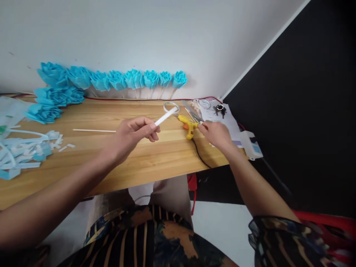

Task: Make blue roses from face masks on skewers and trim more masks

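My left hand (139, 129) pinches a narrow white strip (166, 116) between thumb and fingers, above the middle of the table. The strip tilts up to the right and looks like paper or thin fabric. My right hand (216, 132) is closed at the back end of a yellow glue gun (189, 125). Its fingers hide what they grip. Dark, thin blades or tweezer-like metal (196, 117) show just beyond those fingertips. The gun lies on its side, its nozzle towards the ring of silvery wire (171, 107). A thin pale stick (94, 130) lies left of my left hand.
Blue artificial flowers (133, 79) on sticks lean along the wall, with several more at the left. Blue and white scraps (30, 150) cover the table's left end. Keys (220, 108) lie on papers at the right, near a white box (251, 145). A black cord (198, 150) hangs over the front edge.
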Tool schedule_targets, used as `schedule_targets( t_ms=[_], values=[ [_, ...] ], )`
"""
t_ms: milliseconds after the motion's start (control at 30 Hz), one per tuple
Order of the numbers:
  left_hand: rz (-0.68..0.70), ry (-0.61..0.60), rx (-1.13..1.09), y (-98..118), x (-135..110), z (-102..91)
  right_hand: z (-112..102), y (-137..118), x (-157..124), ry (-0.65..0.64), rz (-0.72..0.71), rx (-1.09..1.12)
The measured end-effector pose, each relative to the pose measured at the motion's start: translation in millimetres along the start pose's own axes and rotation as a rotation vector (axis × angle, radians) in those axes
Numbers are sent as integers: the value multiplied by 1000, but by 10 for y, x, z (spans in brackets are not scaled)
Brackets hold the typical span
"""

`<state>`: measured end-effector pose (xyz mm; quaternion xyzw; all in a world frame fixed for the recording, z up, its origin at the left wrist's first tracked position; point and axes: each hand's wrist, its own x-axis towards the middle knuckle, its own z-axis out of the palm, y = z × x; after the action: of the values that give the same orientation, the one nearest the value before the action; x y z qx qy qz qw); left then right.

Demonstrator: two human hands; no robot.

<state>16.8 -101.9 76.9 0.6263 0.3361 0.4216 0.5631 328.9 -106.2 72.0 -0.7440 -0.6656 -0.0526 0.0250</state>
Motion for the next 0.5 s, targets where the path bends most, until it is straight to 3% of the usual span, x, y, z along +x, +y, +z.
schedule_targets(
  t_ms=[267,400,500],
  values=[
    [-161,-64,-426,-91,-8,21,388,-238,85,-125,131,28],
    [-180,-67,-526,-93,-50,-11,359,-337,85,-163,185,23],
    [-172,-78,-533,-113,-79,-44,192,-458,-62,-72,150,8]
  ],
)
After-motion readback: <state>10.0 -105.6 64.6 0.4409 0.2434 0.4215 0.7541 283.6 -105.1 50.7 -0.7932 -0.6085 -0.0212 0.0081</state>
